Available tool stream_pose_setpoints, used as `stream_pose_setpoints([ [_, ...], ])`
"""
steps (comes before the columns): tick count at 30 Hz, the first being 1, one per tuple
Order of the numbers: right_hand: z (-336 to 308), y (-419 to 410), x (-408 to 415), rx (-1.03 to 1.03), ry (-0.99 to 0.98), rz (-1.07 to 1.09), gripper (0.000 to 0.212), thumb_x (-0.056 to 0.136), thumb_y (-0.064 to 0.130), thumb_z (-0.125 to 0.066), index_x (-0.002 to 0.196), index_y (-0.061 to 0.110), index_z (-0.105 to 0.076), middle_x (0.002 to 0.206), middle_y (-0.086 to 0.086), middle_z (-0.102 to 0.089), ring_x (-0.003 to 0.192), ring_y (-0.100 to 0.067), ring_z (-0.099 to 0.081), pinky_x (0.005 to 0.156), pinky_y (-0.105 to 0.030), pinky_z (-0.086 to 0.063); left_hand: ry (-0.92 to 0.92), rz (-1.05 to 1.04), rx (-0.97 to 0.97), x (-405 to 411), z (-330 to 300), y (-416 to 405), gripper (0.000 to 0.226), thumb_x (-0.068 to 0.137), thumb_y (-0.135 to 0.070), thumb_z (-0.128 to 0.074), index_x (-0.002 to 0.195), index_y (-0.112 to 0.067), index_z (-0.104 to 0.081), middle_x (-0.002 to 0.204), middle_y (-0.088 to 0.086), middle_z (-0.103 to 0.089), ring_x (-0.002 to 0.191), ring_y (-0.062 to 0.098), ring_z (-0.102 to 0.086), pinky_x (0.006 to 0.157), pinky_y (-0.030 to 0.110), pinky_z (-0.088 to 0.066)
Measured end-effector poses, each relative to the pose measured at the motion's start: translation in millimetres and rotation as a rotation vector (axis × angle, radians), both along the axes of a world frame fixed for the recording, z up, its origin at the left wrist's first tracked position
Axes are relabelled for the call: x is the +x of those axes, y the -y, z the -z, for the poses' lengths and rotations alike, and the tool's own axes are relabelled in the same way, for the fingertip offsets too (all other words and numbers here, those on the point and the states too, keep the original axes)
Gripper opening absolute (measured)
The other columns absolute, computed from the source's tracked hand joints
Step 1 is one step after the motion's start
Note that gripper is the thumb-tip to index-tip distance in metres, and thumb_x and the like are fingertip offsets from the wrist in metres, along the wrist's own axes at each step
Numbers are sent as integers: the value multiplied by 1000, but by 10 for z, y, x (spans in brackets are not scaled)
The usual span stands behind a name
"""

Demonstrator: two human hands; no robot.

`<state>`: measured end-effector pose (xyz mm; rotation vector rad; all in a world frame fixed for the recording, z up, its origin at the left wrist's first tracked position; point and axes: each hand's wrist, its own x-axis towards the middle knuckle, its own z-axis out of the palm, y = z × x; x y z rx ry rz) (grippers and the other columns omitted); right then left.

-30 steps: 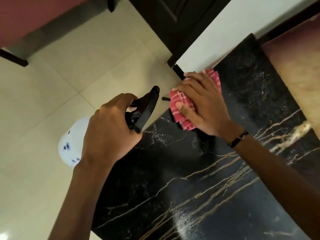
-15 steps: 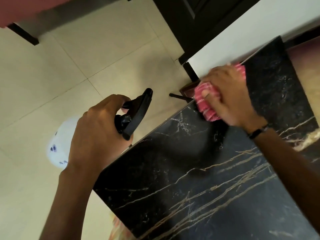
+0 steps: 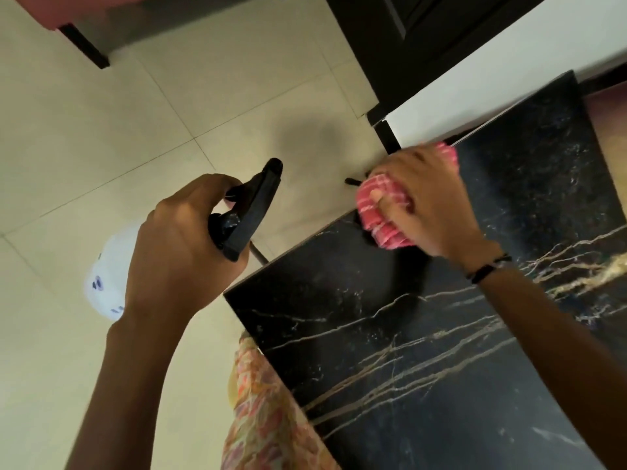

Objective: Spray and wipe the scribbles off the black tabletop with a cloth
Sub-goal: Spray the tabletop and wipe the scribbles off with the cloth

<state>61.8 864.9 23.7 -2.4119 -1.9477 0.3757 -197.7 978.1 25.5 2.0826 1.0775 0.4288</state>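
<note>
The black marbled tabletop (image 3: pixel 424 351) with pale gold veins fills the lower right. My right hand (image 3: pixel 427 205) grips a bunched red checked cloth (image 3: pixel 380 212) and presses it on the tabletop's left edge near the far corner. My left hand (image 3: pixel 169 252) grips a spray bottle beside the table, over the floor; its black trigger head (image 3: pixel 251 212) points away from me and its white body (image 3: pixel 108 279) shows below my hand. No scribbles are plain on the visible surface.
Cream floor tiles (image 3: pixel 118 137) lie left of the table. A dark cabinet (image 3: pixel 407 39) and a white wall panel (image 3: pixel 502 69) stand at the back. A floral fabric (image 3: pixel 261 408) hangs by the table's near left edge. A dark bracelet (image 3: pixel 488 269) circles my right wrist.
My right hand has slid the cloth along the far left edge of the tabletop and bunched it tighter. The view has shifted, and my left hand keeps the bottle beside the table.
</note>
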Motion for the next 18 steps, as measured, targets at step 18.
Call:
stream_pose_setpoints([
  [18, 63, -91, -1718, -5, -115, -354, 55, 85, 63, -38, 110, 22, -64, 110, 1, -67, 108, -23, -57, 107, -36, -24, -143, -271, -117, -705, -76, 345, 31, 68, -26, -46, 97, -31, -56, 65, -2, -59, 46, 24, -50, 43, 38, -46],
])
